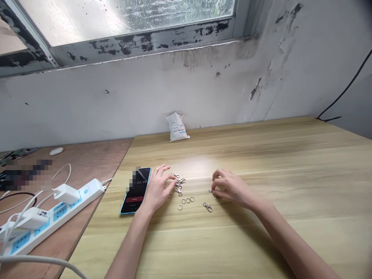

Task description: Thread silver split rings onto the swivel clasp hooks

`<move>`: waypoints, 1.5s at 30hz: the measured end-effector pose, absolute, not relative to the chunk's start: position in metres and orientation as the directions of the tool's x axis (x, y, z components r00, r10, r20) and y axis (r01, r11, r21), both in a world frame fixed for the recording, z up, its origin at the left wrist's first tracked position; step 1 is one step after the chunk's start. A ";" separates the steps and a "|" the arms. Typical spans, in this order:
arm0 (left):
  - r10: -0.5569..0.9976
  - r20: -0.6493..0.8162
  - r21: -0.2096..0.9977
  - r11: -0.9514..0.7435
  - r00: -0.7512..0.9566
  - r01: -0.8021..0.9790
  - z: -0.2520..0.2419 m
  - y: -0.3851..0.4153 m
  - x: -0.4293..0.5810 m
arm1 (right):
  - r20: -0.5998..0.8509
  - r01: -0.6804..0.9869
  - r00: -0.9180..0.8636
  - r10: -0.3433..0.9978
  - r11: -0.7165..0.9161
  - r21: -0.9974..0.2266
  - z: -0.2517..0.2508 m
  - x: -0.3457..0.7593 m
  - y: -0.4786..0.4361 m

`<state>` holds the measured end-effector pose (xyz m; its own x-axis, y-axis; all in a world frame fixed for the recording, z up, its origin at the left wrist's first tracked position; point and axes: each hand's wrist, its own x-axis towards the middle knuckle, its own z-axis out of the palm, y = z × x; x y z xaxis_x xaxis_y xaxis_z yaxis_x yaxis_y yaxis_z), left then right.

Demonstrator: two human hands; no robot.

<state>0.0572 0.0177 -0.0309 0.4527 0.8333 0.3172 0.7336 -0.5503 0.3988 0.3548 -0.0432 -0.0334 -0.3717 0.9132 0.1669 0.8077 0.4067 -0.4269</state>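
My left hand (158, 188) lies on the light wooden table (261, 186), its fingers spread and reaching onto a small heap of metal clasps (179, 183). My right hand (229, 188) rests further right, its fingertips pinched on a small metal ring or clasp (211, 190). Several loose split rings (187, 200) lie between the hands, and a single lobster clasp (207, 207) lies just in front of my right hand.
A blue-cased phone (136, 190) showing a timer lies left of my left hand. A white pouch (176, 126) stands against the wall. On the darker table at left lie a white power strip (49, 217) with plugged chargers and cables.
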 end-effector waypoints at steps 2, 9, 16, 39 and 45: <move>0.839 0.239 0.409 -0.544 0.490 0.733 -0.023 0.017 0.050 | 0.162 0.806 -0.366 0.916 0.399 -0.437 -0.034 0.354 -0.043; 0.851 -0.114 0.442 -0.418 0.512 0.794 -0.001 0.007 0.042 | 0.147 0.799 -0.362 0.921 0.387 -0.459 -0.028 0.348 -0.045; 0.851 -0.236 0.576 -0.267 0.470 0.773 -0.006 0.005 0.047 | 0.133 0.788 -0.358 0.924 0.376 -0.487 -0.028 0.348 -0.045; 0.699 0.335 0.614 -0.671 0.632 0.416 -0.023 -0.002 0.081 | 0.492 0.704 -0.377 0.785 0.588 -0.399 -0.045 0.319 -0.043; 0.698 0.301 0.584 -0.674 0.650 0.453 -0.024 -0.007 0.086 | 0.499 0.654 -0.389 0.775 0.613 -0.443 -0.046 0.311 -0.046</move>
